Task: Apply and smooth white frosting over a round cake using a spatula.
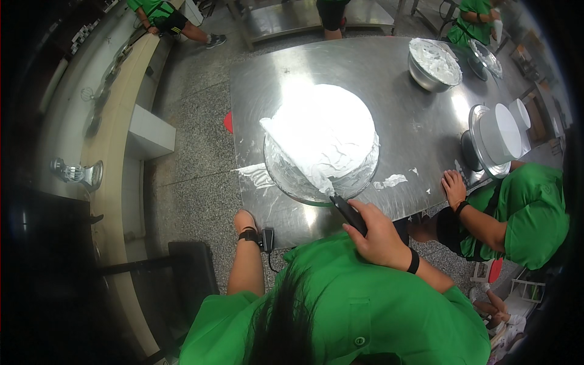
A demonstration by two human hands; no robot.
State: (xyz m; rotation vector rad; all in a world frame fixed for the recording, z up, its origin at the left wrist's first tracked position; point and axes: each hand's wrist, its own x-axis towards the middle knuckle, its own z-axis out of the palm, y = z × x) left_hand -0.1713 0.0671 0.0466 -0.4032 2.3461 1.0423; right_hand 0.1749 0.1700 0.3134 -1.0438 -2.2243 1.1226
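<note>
A wide white cream-covered cake (334, 121) stands on a round turntable (298, 196), its top glaring in the light and its surface rippled at the near right. My right hand (380, 237) is closed round the black handle of an icing spatula (348, 214). The spatula's cream-coated blade slants up and left over the cake's near left side. At the table's near left edge is my left hand (244, 220), beside a black plug-like box with a cord (267, 239); its fingers are foreshortened and hard to make out.
Smears of cream (390, 181) lie on the steel table (389, 73). A metal bowl of cream (433, 68) stands at the far right. Nearer, a white cake form (500, 134) sits on another turntable, beside a person in green whose hand (453, 190) rests on the table.
</note>
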